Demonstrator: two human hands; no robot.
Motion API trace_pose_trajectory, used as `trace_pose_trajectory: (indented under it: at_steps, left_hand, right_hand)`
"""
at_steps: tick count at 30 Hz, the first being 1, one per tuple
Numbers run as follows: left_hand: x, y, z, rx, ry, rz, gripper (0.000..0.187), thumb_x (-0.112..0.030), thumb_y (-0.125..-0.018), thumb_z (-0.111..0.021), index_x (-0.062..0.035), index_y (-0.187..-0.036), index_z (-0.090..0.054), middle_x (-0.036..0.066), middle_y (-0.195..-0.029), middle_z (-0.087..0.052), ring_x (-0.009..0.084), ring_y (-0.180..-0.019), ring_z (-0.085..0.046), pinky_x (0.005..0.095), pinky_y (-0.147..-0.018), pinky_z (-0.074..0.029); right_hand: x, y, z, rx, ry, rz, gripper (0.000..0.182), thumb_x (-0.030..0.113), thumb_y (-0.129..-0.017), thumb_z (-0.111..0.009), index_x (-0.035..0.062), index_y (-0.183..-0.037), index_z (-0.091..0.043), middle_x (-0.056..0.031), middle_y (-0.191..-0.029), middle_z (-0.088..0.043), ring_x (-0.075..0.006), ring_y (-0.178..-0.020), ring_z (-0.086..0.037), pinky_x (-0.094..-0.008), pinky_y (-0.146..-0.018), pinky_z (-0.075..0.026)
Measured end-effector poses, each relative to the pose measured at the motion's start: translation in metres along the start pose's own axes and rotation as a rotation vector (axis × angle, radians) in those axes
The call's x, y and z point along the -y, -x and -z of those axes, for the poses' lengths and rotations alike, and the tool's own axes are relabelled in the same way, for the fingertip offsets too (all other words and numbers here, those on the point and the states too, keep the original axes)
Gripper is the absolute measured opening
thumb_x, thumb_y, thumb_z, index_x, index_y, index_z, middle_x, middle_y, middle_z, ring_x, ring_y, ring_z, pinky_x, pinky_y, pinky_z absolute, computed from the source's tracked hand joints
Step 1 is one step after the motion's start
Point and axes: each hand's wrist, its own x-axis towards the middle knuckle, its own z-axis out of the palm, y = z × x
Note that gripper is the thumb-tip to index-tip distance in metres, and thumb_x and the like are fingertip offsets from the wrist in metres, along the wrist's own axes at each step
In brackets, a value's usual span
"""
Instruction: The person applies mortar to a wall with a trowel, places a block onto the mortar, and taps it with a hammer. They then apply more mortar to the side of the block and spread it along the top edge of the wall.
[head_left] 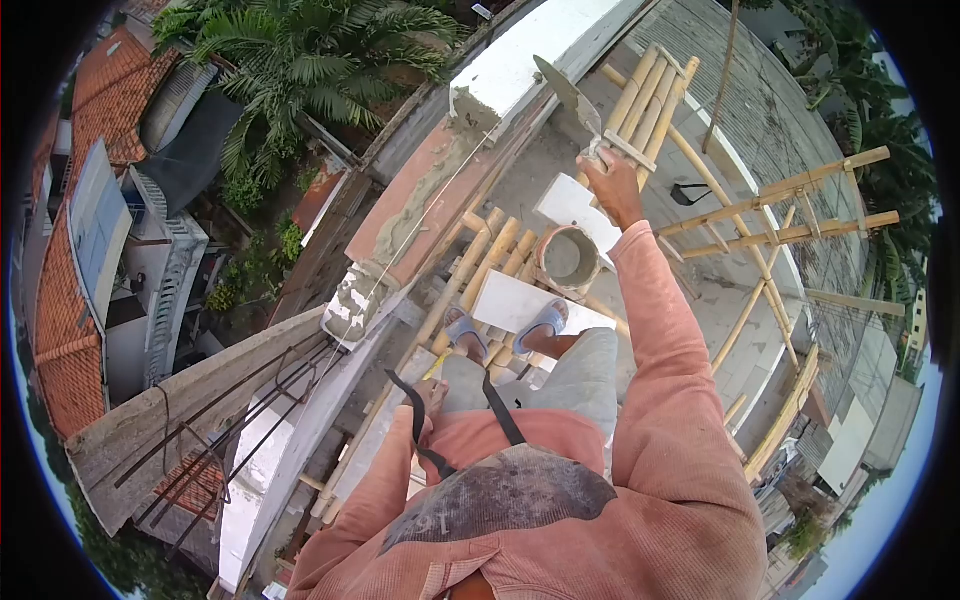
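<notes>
My right hand (612, 185), arm stretched forward, is closed round the handle of a pointed trowel (568, 103); its blade points up and left over the wall side. My left hand (430, 397) is low beside my left thigh, near a thin yellow strip (437, 362), its fingers mostly hidden. In front of my feet stands a bucket (568, 257) with grey mortar inside. To the left runs a brick wall (410, 190) with a rough strip of wet mortar (425, 200) along its top and a taut string (440, 192) above it.
Bamboo poles (480, 275) and white boards (505, 302) form the platform under my sandals. A bamboo frame (780, 210) rises on the right. Bare rebar (215, 440) sticks out at lower left beside a concrete slab (150, 430). Beyond the wall the ground drops to roofs (100, 100) and palms (320, 70).
</notes>
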Motion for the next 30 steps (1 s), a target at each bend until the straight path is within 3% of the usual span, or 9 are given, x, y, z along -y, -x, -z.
trace_pose_trajectory:
  at_steps: [1,5,8,10,13,18,21,27,30]
  left_hand:
    - [-0.063,0.018,0.041,0.055,0.035,0.086,0.058,-0.049,-0.103,-0.04,0.0031,-0.11,-0.066,0.026,-0.109,-0.068,0.0458,-0.105,-0.063,0.0474,-0.092,-0.049]
    - [-0.191,0.033,0.126,-0.63,0.212,-0.562,0.038,-0.036,-0.103,-0.054,-0.0002,-0.109,-0.067,0.015,-0.097,-0.069,0.0256,-0.084,-0.069,0.0369,-0.075,-0.053]
    - [-0.237,-0.021,0.181,-1.213,-0.294,-0.706,0.041,-0.035,-0.103,-0.054,-0.0005,-0.123,-0.062,0.018,-0.105,-0.07,0.0347,-0.096,-0.067,0.0425,-0.087,-0.052]
    - [-0.234,-0.079,0.199,-1.166,-0.553,-0.597,0.05,-0.037,-0.101,-0.054,-0.0013,-0.136,-0.053,0.019,-0.108,-0.067,0.039,-0.101,-0.063,0.0462,-0.092,-0.05]
    - [-0.283,-0.066,0.228,-0.613,-0.348,-0.25,0.06,-0.042,-0.098,-0.057,-0.002,-0.143,-0.048,0.019,-0.114,-0.064,0.0369,-0.107,-0.061,0.0454,-0.093,-0.048]
    - [-0.355,0.045,0.238,-1.535,-0.22,-0.915,0.057,-0.031,-0.097,-0.066,-0.0021,-0.143,-0.048,0.02,-0.139,-0.046,0.0352,-0.132,-0.042,0.0468,-0.111,-0.034]
    - [-0.368,0.034,0.238,-1.168,0.359,-1.21,0.051,-0.035,-0.1,-0.062,-0.002,-0.139,-0.052,0.018,-0.136,-0.051,0.0328,-0.131,-0.045,0.0442,-0.113,-0.034]
    - [-0.393,-0.161,0.239,-1.274,-1.16,-0.342,0.109,-0.053,-0.083,-0.077,-0.0309,-0.16,-0.003,0.019,-0.163,-0.013,0.0399,-0.153,-0.009,0.0644,-0.119,-0.012]
    - [-0.418,-0.183,0.25,-1.188,-1.283,-0.251,0.114,-0.053,-0.079,-0.08,-0.0348,-0.16,0.0,0.016,-0.165,-0.009,0.0372,-0.154,-0.007,0.0639,-0.119,-0.012]
  right_hand:
    - [-0.004,0.01,0.003,-0.046,0.169,0.135,0.036,0.031,-0.09,-0.068,-0.0033,-0.101,-0.066,-0.0186,-0.098,-0.067,-0.0353,-0.087,-0.066,-0.0416,-0.078,-0.052]
    - [-0.008,0.068,0.019,-0.011,0.038,0.051,0.038,0.031,-0.09,-0.067,-0.0044,-0.103,-0.065,-0.0242,-0.105,-0.066,-0.0432,-0.099,-0.061,-0.0461,-0.087,-0.047]
    - [-0.032,0.117,0.015,-0.03,-0.218,-0.248,0.038,0.032,-0.091,-0.067,-0.0032,-0.107,-0.067,-0.0132,-0.085,-0.066,-0.0258,-0.074,-0.063,-0.0371,-0.071,-0.049]
    - [-0.056,0.147,0.001,-0.027,-0.427,-0.45,0.037,0.032,-0.092,-0.066,-0.0018,-0.107,-0.068,-0.0071,-0.077,-0.062,-0.0169,-0.062,-0.059,-0.0321,-0.062,-0.047]
    - [-0.092,0.198,-0.03,-0.069,-0.556,-0.631,0.035,0.032,-0.091,-0.067,-0.0001,-0.104,-0.068,-0.0034,-0.07,-0.06,-0.0125,-0.056,-0.056,-0.0291,-0.055,-0.045]
    - [-0.096,0.249,-0.048,-0.069,-0.656,-0.809,0.03,0.032,-0.091,-0.067,0.0022,-0.095,-0.066,-0.0024,-0.066,-0.058,-0.0117,-0.055,-0.057,-0.0293,-0.054,-0.047]
    - [-0.107,0.259,-0.059,-0.079,-0.724,-0.826,0.025,0.028,-0.092,-0.067,0.0035,-0.097,-0.066,-0.0011,-0.065,-0.056,-0.0101,-0.05,-0.054,-0.0263,-0.046,-0.045]
    - [-0.114,0.241,-0.056,-0.054,-0.713,-0.821,0.035,0.035,-0.091,-0.066,0.0007,-0.097,-0.067,-0.004,-0.067,-0.059,-0.0134,-0.055,-0.058,-0.0314,-0.054,-0.047]
    - [-0.145,0.236,-0.065,0.017,-0.672,-0.775,0.037,0.036,-0.091,-0.065,-0.0004,-0.099,-0.067,-0.0052,-0.069,-0.061,-0.0141,-0.058,-0.06,-0.0316,-0.057,-0.048]
